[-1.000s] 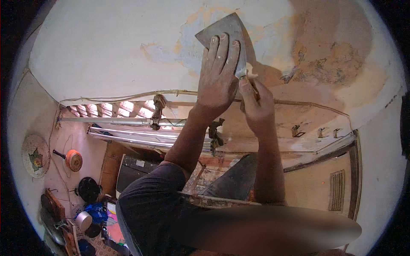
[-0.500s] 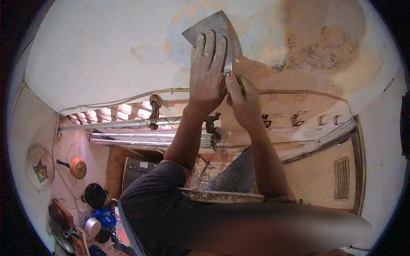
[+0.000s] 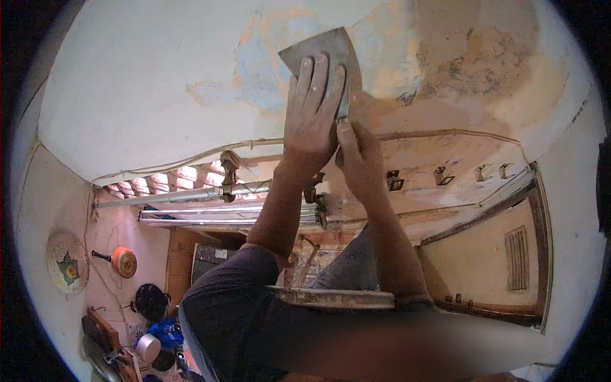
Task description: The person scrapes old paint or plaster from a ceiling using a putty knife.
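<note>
My right hand point(image 3: 360, 156) is closed around the handle of a wide putty knife point(image 3: 328, 44), thumb along it near the blade. My left hand point(image 3: 313, 114) lies on the blade with its fingers stretched out flat, pressing from below. The metal blade rests against the pale overhead surface point(image 3: 146, 76), which looks like a ceiling. Its far edge meets a patch point(image 3: 254, 57) of bluish and orange-tan layers where the paint is gone. Most of the handle is hidden in my right hand.
A rough brown patch point(image 3: 477, 70) spreads to the right. Along the ceiling's edge runs a cable point(image 3: 433, 134). Below it are a metal pipe point(image 3: 165, 196) and drying rails point(image 3: 203, 216). At left hang an orange pan point(image 3: 124, 262) and a round woven tray point(image 3: 67, 262). A ledge point(image 3: 337, 298) crosses before me.
The putty knife and both hands have come slightly nearer and to the right across the patch. The whole view has shifted a little. Both hands keep their places on the putty knife.
</note>
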A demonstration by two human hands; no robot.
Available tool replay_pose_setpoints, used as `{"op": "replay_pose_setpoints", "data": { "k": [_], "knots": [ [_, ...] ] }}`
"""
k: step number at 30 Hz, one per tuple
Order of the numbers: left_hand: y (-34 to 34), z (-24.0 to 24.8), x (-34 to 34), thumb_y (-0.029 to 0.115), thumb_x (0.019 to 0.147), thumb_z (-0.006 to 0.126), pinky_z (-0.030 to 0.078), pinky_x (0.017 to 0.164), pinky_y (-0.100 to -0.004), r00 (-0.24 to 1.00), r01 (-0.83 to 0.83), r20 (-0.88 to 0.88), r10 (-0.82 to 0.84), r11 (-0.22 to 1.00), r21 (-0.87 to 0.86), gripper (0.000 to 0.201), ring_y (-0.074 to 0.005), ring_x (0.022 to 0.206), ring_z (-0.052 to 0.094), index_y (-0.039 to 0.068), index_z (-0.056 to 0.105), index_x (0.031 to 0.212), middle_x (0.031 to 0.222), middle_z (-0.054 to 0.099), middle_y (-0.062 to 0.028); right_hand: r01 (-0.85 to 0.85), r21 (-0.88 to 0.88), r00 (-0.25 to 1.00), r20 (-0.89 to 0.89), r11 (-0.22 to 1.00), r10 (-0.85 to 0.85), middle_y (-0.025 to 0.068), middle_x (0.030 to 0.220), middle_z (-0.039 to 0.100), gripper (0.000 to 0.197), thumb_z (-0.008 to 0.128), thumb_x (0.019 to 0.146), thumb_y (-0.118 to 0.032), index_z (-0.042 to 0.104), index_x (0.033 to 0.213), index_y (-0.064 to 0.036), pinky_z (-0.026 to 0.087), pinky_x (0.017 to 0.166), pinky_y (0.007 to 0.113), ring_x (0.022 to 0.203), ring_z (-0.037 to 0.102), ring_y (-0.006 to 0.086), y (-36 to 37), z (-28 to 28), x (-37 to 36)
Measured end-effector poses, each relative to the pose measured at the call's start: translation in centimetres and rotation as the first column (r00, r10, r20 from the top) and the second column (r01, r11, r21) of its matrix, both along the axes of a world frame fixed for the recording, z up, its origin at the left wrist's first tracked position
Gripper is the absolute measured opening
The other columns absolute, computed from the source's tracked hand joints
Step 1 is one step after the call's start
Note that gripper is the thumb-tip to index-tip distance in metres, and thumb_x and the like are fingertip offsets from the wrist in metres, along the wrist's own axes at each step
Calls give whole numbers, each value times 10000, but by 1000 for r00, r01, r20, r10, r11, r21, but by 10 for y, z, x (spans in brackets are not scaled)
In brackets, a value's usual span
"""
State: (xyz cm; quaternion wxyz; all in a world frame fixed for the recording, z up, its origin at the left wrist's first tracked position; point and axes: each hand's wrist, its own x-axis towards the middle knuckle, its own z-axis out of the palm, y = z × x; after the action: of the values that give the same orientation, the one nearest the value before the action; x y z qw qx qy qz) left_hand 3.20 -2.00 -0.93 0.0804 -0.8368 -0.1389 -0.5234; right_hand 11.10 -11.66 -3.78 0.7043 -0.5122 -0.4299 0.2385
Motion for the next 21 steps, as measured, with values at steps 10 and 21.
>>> {"op": "replay_pose_setpoints", "data": {
  "k": [10, 21],
  "knots": [
    [-1, 3, -14, 243, 952, 498, 151, 1193, -574, 997, 55, -46, -55, 998, -1, 607, -444, 1481, 187, 75, 367, 1520, 1607, 251, -193, -131, -78, 983, -137, 988, 119, -37, 660, 458, 336, 512, 1044, -326, 572, 873, -43, 334, 496, 240, 555, 409, 52, -4, 3, -10],
    [-3, 5, -13, 228, 923, 529, 169, 1168, -597, 998, -24, -66, 23, 1000, -15, 615, -465, 1456, 225, 23, 390, 1486, 1576, 274, -245, -103, -73, 994, -31, 992, 101, 17, 618, 508, 412, 521, 1021, -381, 621, 964, 14, 407, 513, 290, 547, 487, 91, -1, 4, -6]
  ]
}}
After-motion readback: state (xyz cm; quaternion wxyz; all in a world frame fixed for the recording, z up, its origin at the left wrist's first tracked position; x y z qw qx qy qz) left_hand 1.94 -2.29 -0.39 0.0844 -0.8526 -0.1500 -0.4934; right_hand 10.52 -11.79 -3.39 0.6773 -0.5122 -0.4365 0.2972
